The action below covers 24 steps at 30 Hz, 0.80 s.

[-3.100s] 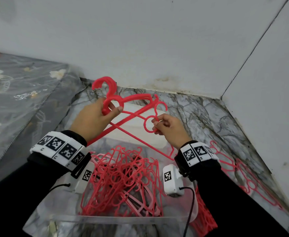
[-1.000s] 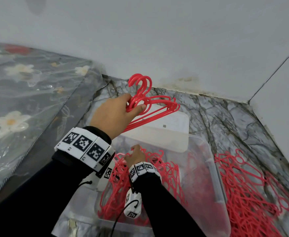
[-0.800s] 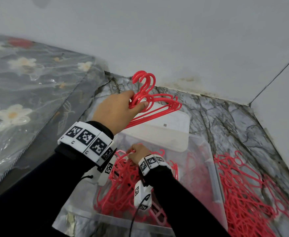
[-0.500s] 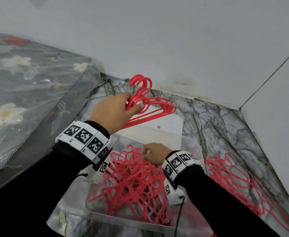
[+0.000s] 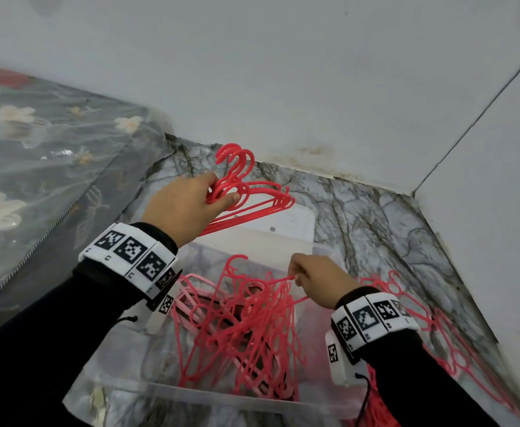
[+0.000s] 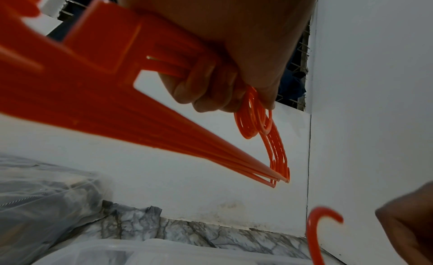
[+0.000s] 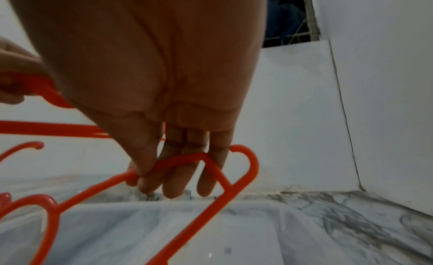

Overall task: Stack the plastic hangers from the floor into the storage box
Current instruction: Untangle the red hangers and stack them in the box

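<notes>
My left hand (image 5: 188, 208) grips a neat bundle of red hangers (image 5: 252, 195) by their necks, held in the air over the far end of the clear storage box (image 5: 221, 396). The left wrist view shows its fingers (image 6: 211, 91) curled round that bundle (image 6: 164, 139). My right hand (image 5: 317, 278) pinches the arm of one red hanger (image 7: 234, 185) between thumb and fingers (image 7: 150, 184). That hanger rises from a tangled heap of red and pink hangers (image 5: 246, 328) inside the box.
The box's white lid (image 5: 283, 223) lies behind it on the marble floor. More red hangers (image 5: 437, 334) are spread on the floor to the right, near the wall. A plastic-wrapped floral mattress (image 5: 37, 155) borders the left side.
My right hand came up out of the box and moved right, pulling a hanger and lifting the tangle with it. The left hand kept its bundle in about the same place.
</notes>
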Motion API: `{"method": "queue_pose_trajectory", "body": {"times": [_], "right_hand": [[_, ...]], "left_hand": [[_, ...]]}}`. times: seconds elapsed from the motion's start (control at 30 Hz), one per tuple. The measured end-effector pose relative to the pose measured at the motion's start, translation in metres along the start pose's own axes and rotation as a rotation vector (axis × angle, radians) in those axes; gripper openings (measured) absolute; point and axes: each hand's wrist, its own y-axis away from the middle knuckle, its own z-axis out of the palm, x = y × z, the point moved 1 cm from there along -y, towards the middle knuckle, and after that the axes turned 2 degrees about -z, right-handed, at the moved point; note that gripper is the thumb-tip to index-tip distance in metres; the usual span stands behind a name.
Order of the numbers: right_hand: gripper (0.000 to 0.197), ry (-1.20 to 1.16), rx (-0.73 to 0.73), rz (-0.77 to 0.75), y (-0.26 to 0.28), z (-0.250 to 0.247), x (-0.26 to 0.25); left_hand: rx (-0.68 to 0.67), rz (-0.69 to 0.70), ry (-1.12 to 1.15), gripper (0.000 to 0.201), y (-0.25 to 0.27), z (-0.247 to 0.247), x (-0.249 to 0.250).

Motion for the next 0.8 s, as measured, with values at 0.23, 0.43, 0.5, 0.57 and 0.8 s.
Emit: {"method": "queue_pose_trajectory", "body": {"times": [0.23, 0.43, 0.5, 0.57, 0.8], "right_hand": [[0.021, -0.174, 0.246, -0.071, 0.008, -0.035, 0.007], [0.029, -0.286, 0.292, -0.036, 0.015, -0.045, 0.025], [0.03, -0.286, 0.236, -0.035, 0.015, -0.04, 0.024], [0.027, -0.285, 0.177, -0.048, 0.013, -0.035, 0.021], [0.019, -0.316, 0.165, -0.066, 0.009, -0.03, 0.018]], "left_hand": [[-0.029, 0.006, 0.07, 0.054, 0.001, 0.001, 0.001], [-0.137, 0.105, 0.164, 0.058, 0.003, 0.01, 0.008], [-0.163, 0.126, 0.157, 0.057, 0.006, 0.015, 0.015], [-0.188, 0.146, 0.17, 0.056, 0.008, 0.02, 0.021], [-0.24, 0.212, 0.166, 0.042, 0.011, 0.027, 0.025]]}}
